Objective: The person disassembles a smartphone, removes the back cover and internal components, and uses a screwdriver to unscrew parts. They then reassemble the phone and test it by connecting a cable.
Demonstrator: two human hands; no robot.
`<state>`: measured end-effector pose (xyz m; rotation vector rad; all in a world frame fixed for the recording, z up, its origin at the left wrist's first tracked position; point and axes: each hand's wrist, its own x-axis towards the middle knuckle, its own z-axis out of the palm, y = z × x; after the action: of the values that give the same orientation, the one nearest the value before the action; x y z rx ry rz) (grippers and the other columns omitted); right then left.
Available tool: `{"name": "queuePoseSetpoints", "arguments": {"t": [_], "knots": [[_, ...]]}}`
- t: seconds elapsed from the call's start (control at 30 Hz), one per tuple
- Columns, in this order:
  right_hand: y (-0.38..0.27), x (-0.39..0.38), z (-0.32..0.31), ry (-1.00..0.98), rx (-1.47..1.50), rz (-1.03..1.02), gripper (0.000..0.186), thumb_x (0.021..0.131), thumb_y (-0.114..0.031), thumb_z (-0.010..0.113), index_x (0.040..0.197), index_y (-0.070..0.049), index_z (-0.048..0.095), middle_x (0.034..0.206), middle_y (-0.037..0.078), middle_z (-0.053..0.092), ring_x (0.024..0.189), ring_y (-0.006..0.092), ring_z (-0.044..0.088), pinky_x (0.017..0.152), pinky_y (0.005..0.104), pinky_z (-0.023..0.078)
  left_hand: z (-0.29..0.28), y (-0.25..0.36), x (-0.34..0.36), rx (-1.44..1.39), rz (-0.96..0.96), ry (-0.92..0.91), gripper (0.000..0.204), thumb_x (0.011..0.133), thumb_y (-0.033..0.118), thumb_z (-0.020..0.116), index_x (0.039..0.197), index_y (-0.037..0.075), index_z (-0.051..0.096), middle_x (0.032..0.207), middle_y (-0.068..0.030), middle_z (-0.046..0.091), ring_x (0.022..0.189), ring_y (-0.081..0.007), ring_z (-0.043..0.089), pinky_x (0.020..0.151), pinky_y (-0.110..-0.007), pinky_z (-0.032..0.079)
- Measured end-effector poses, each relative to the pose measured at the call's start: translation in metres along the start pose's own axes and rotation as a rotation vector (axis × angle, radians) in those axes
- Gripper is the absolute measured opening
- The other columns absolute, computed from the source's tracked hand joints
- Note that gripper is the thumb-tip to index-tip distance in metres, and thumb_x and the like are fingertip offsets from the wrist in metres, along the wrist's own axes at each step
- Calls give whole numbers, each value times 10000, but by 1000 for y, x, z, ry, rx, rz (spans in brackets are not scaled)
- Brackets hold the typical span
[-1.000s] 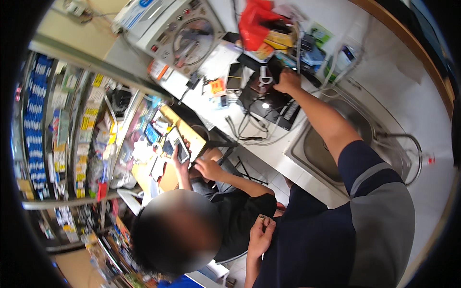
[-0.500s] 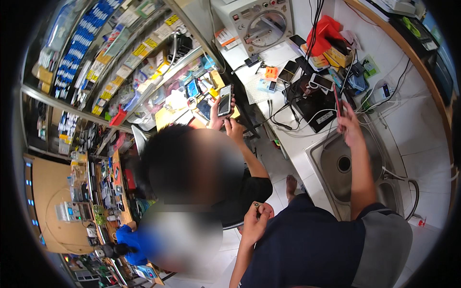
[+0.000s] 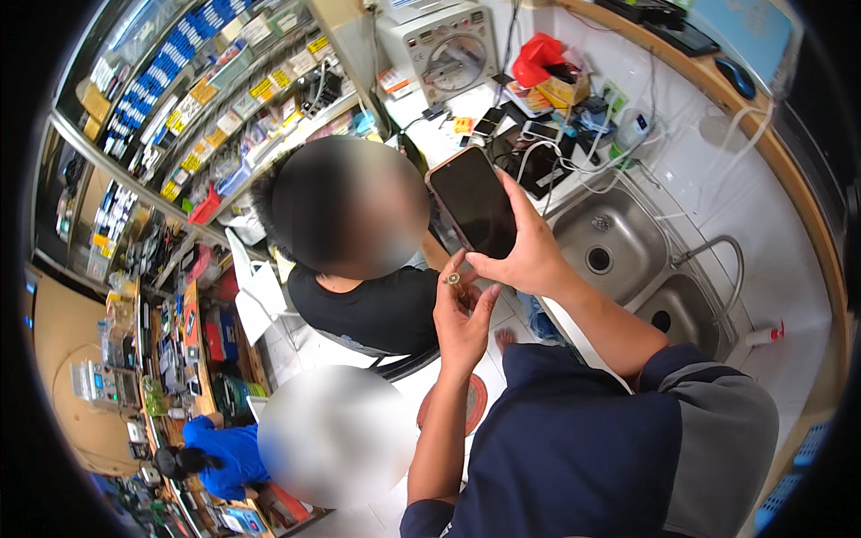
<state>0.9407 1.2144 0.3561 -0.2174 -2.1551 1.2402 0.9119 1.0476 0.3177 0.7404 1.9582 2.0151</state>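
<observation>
Evidently to leave its screen uncovered, the right hand (image 3: 536, 258) grasps the phone (image 3: 475, 204) by its edges, at 12 o'clock from the left hand (image 3: 464, 325), whose fingers curl loosely near the phone's 6 o'clock end; whether they touch it, I cannot tell.

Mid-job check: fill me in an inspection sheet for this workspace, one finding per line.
Surface: white counter with a two-bowl metal sink set into it.
Job's things: smartphone, screen dark, held tilted above the floor and counter side.
Clutter: red bag, yellow box and other small items crowd the counter's far end.
Hands: right hand grips the smartphone; left hand, wearing a ring, sits below its lower end, contact unclear.
Cables: white cables tangle beside the sink.
Surroundings: person in black close at left; person in blue farther back; stocked shelves.
</observation>
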Motion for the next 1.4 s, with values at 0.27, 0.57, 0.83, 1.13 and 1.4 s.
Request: {"name": "queuePoseSetpoints", "arguments": {"t": [0.27, 0.57, 0.83, 1.13, 1.4], "knots": [[23, 1, -48, -289, 531, 40, 1004, 864, -5, 732, 1678, 21, 143, 1587, 248, 457, 1472, 301, 491, 1217, 403, 397, 33, -18, 18, -26, 156, 109, 544, 1010, -2, 706, 1529, 0, 542, 1016, -20, 629, 896, -97, 574, 832, -247, 499], [54, 41, -63, -459, 929, 208, 502, 1060, -59, 542, 1535, 39, 412, 1335, 113, 653, 1177, 136, 638, 986, 305, 527, 49, -11, 24, 72, 113, 208, 552, 1035, 35, 697, 1552, -25, 513, 1161, -45, 654, 973, -98, 579, 881, -226, 493], [95, 73, -46, -558, 948, 240, 441, 996, -70, 578, 1419, 56, 579, 1016, 14, 676, 852, 59, 598, 758, 238, 496, 67, 2, -14, 138, -119, 353, 558, 1021, 0, 702, 1535, -69, 497, 1208, -92, 697, 1087, -138, 652, 964, -266, 514], [88, 58, -22, -660, 843, 136, 599, 919, -100, 793, 1432, 29, 513, 1116, 115, 722, 1073, 134, 673, 931, 306, 543, 82, -5, -39, 173, -85, 501, 610, 1002, 19, 748, 1537, -95, 477, 1094, -89, 716, 995, -122, 665, 926, -247, 508], [95, 52, -20, -587, 906, 58, 593, 891, -165, 809, 1379, 40, 542, 998, 50, 651, 902, 106, 591, 796, 286, 506, 80, 0, -41, 235, -80, 490, 591, 995, -10, 747, 1526, -81, 497, 1064, -67, 689, 952, -112, 641, 896, -254, 520]]}}
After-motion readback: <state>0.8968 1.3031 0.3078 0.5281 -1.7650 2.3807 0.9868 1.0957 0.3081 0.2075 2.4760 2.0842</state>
